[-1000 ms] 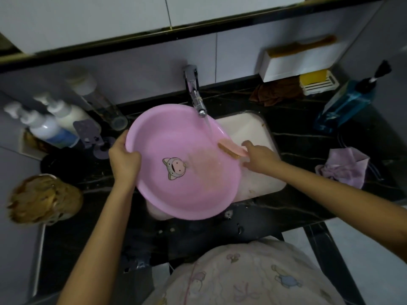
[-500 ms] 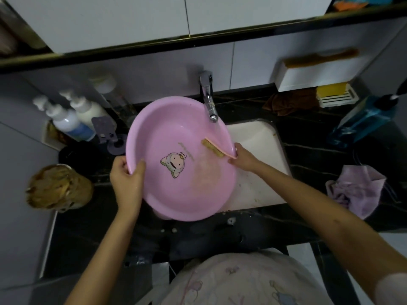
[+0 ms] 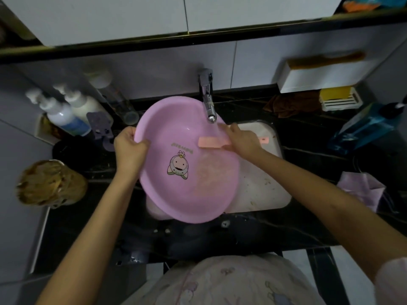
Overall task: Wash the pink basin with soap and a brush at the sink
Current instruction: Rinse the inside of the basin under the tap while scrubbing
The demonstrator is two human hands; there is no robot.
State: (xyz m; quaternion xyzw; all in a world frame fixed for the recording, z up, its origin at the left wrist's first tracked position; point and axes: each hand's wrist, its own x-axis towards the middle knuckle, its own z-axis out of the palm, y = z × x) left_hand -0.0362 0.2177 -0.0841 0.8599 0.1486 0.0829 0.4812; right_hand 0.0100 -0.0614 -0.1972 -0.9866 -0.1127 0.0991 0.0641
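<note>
The pink basin [image 3: 174, 130], with a cartoon figure printed on its bottom, is tilted over the white sink [image 3: 267, 183], its open side facing me. My left hand [image 3: 130, 148] grips its left rim. My right hand [image 3: 243, 139] holds a pink brush [image 3: 210, 143] flat against the upper right of the basin's inside, just below the chrome tap [image 3: 208, 106]. The brush handle's end sticks out past my hand on the right. A soapy patch shows on the basin's lower right inside.
Two white pump bottles [image 3: 63, 111] and a clear bottle [image 3: 116, 102] stand at the back left. A brown round object [image 3: 50, 183] sits at the left edge. A blue pump bottle [image 3: 367, 126], yellow sponge [image 3: 337, 95], brown cloth [image 3: 290, 104] and lilac cloth [image 3: 361, 190] lie on the dark counter at right.
The basin has turned in my left hand, so the cartoon figure now points downward. My right hand moved the brush up and across, to just under the tap.
</note>
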